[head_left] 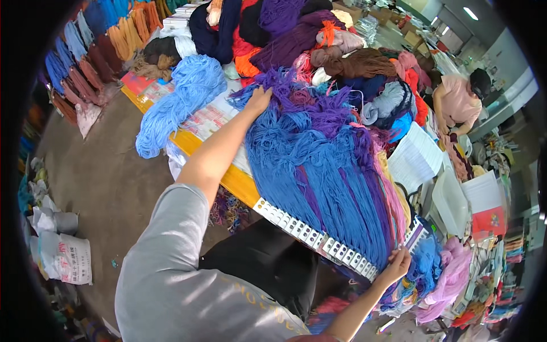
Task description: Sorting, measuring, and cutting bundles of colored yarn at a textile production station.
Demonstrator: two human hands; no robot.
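Long blue yarn strands with purple streaks fan over the table, their near ends lying along a white strip with a row of holes at the table's edge. My left hand reaches to the far end of the strands, closed on tangled purple yarn; some fingertips are hidden in it. At the strip's right end, my right hand has its fingers pinched together beside the strands. What it holds is too small to make out. Pink and yellow strands run along the right side of the blue ones.
A light blue yarn bundle hangs over the yellow table edge. Many-coloured yarn is heaped at the back. On the right are a printed sheet, a white tray and pink yarn. Another person works beyond.
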